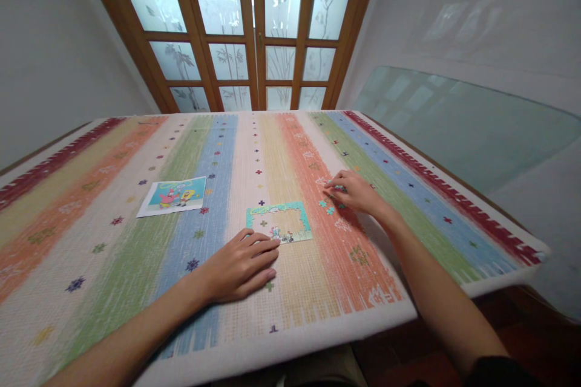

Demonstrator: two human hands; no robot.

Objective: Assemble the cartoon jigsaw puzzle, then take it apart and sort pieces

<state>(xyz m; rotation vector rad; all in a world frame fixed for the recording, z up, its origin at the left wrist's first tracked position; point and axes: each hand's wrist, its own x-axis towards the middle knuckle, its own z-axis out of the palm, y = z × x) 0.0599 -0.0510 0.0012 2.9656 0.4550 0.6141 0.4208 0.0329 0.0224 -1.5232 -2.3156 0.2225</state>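
Jigsaw border [275,208] lies a little in from the table's [336,337] near edge. Left hand [245,263], nearest the edge: palm down, fingers extended, loosely spaced, tips over border's near-left corner; no grip visible, can't tell if something's under the tips. Border's long axis looks left-right, roughly parallel to the near edge. Sandy side points at near edge, teal top band at far edge. Striped cloth [290,287] shows through the middle, so interior isn't filled.

Right hand [350,190]: farther in, toward table's right edge, fingers curled over teal loose pieces [330,210]; can't tell whether one is pinched. Picture card [175,195]: toward left edge, also lying left-right.

My read: step is sorting or picking an interior piece. Next move calls for one piece, matched to card, turned to fit, border steadied.
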